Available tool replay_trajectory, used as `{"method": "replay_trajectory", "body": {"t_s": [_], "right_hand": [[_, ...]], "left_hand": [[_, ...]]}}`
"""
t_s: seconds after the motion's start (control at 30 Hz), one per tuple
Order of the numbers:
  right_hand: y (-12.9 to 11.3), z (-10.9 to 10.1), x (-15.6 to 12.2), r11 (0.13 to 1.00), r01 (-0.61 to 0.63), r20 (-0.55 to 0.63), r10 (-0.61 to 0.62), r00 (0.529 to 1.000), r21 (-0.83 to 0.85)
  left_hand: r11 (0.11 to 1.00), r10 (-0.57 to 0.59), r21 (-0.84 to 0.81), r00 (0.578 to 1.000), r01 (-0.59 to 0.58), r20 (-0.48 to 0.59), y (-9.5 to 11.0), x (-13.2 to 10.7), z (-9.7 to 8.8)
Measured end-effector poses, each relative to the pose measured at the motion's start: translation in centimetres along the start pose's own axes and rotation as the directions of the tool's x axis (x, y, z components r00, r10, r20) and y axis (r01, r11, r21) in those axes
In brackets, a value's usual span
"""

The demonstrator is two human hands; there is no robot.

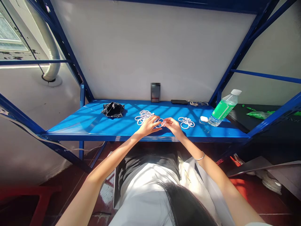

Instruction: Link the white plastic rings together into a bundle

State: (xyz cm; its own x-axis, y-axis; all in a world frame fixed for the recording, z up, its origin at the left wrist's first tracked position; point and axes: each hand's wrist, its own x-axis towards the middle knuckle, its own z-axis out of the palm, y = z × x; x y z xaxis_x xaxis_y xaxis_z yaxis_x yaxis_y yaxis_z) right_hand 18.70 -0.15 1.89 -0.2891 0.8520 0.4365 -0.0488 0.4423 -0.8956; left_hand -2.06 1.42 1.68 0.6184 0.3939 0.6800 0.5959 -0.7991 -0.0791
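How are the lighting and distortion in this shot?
Head view: hard sunlight stripes the blue shelf; wide-angle lens bows the frame posts; the box at the wall is blurred; where left hand and right hand meet over white rings, detail is too small.

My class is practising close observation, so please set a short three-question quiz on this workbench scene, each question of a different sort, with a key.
1. True or false: the crumpled black bag lies on the blue shelf, to the left of the left hand.
2. Which wrist wears the bracelet? A left, B right, C both.
3. Fill in: the left hand and right hand meet between two piles of white ____.
Key: 1 true; 2 B; 3 rings.
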Motion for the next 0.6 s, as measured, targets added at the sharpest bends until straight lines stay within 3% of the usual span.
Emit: {"method": "replay_trajectory", "body": {"t_s": [0.17, 0.3, 0.4, 0.6], "right_hand": [[-0.2, 0.5, -0.1, 1.000, -0.011, -0.024, 0.010, 1.000, -0.026], [-1.6, 0.6, 0.0, 0.970, 0.063, -0.137, -0.097, 0.986, -0.236], [-5.0, 1.3, -0.5, 0.931, 0.167, -0.196, -0.239, 0.951, -0.325], [-14.0, 2.1, -6.5, 0.876, 0.417, -0.041, -0.438, 0.898, -0.242]], "left_hand": [[0.999, 0.033, 0.016, 0.999, -0.033, -0.006, -0.1, -0.1, 0.0], [1.000, 0.021, -0.004, 1.000, -0.021, -0.008, -0.1, -0.2, -0.1], [0.999, -0.010, -0.041, 1.000, 0.010, -0.009, -0.1, -0.3, 0.0], [0.999, -0.004, -0.043, 0.999, 0.002, -0.053, 0.0, -0.6, 0.3]]}}
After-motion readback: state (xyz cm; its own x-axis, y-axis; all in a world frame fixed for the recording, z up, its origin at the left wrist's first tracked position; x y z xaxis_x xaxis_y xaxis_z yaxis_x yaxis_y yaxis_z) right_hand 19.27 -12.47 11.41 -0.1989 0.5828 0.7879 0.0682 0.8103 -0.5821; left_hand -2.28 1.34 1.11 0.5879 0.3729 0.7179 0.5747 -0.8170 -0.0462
